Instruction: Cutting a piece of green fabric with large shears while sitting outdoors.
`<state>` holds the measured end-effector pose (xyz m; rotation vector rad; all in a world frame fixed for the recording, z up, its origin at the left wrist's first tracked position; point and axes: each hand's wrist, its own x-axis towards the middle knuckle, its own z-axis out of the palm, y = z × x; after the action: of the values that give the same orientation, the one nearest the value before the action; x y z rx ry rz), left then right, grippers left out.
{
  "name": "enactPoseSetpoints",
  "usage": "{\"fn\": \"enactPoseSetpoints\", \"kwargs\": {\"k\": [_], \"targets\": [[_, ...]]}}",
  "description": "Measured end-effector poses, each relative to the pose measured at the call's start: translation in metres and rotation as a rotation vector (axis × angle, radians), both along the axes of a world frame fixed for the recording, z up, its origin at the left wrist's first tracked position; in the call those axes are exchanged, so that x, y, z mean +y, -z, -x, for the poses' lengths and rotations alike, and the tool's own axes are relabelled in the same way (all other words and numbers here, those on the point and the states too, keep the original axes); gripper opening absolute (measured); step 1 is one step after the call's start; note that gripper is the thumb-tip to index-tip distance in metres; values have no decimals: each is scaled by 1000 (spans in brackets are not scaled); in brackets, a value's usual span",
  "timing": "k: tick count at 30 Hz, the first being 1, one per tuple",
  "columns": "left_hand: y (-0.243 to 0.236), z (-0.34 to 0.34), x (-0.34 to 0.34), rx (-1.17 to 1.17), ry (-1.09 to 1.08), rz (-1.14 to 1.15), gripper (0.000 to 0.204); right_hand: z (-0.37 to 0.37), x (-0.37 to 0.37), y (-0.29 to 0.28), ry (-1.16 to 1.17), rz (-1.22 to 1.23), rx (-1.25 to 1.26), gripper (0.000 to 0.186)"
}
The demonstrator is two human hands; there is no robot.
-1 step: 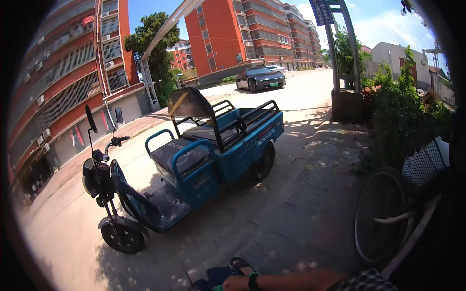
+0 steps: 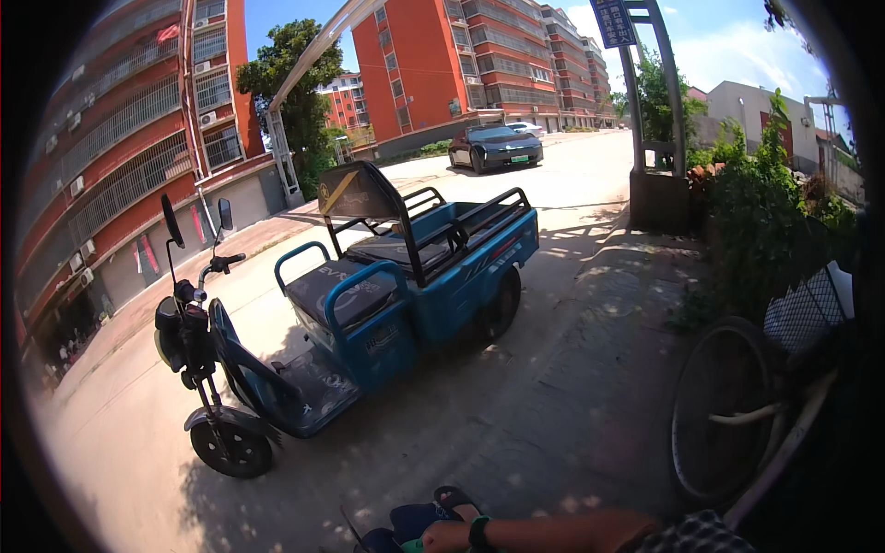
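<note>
My right hand (image 2: 444, 536) is at the bottom edge, its forearm coming in from the lower right with a dark band (image 2: 479, 533) round the wrist. The fingers look curled, partly cut off by the frame, with a bit of green (image 2: 412, 546) showing beside them; what they hold cannot be made out. Dark blue cloth (image 2: 412, 520) lies just beyond the hand, and a foot in a dark sandal (image 2: 455, 501) shows past it. A thin dark rod (image 2: 351, 527) sticks up to the left of the cloth. My left hand is out of sight.
A blue cargo tricycle (image 2: 373, 327) stands ahead on the pavement. At the right are a bicycle wheel (image 2: 679, 415), a wire basket (image 2: 800, 315) and bushes (image 2: 751, 217). Farther off, a dark car (image 2: 495, 150) stands beyond the gate post (image 2: 656, 198), near red apartment blocks (image 2: 410, 69).
</note>
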<state>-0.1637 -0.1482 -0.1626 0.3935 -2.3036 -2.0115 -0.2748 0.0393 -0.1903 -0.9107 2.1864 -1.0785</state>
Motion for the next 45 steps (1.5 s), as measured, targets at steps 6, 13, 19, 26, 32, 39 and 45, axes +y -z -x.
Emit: {"fn": "enactPoseSetpoints", "kwargs": {"k": [6, 13, 19, 26, 32, 39, 45], "targets": [[-33, -59, 13, -126, 232, 50, 29, 6, -13, 49, -61, -60, -115, 29], [-49, -73, 29, -62, 137, 521, 38, -29, -12, 34, 179, 121, -171, 38], [-56, -67, 30, -100, 172, 692, 41, -35, -11, 40, 226, 41, -61, 36], [-30, -72, 27, -174, 197, 513, 39, -45, -17, 45, 364, 132, 88, 31], [4, -68, 17, -126, 169, 120, 39, -44, -20, 59, 312, 179, 89, 33], [43, -62, 4, 120, 207, 491, 36, -42, -15, 49, 289, 224, 205, 33], [17, -56, 4, 42, 208, 418, 34, -43, -18, 39, 352, 104, -98, 35]]}}
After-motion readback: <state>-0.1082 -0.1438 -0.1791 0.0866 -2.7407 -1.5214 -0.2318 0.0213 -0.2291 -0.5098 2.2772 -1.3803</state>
